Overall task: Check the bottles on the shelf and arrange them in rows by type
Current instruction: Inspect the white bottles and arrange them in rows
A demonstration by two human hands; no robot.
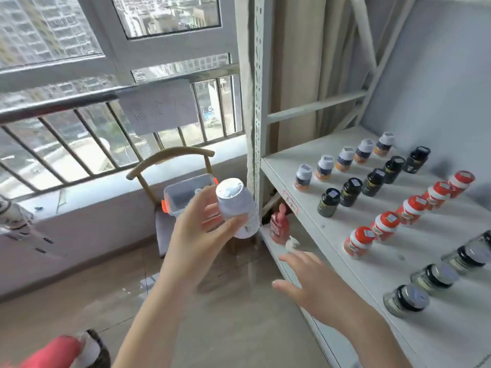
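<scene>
You are gripping a white bottle in your left hand, thumb curling across its lower body and fingers wrapping behind it. You are holding it in the air, clear of any surface. Its long axis is tilting from the foil-sealed top at 11 o'clock down to the base at 5 o'clock, so the top is facing you. Your right hand is hanging empty at 4 o'clock from the left, fingers straight and spread, palm down, hovering just beside the front edge of the shelf without touching it. The shelf board is lying at 3 o'clock from the bottle, and the right hand is the nearer one to it. The left forearm is angling up from 7 o'clock, so setting the bottle down probably means swinging it right past the upright post. On the board, four rows are running diagonally toward 1 o'clock: white-capped bottles farthest back, then black bottles, red-capped bottles and glass jars nearest you. Behind the left hand, a clear plastic bin is sitting on a chair.
</scene>
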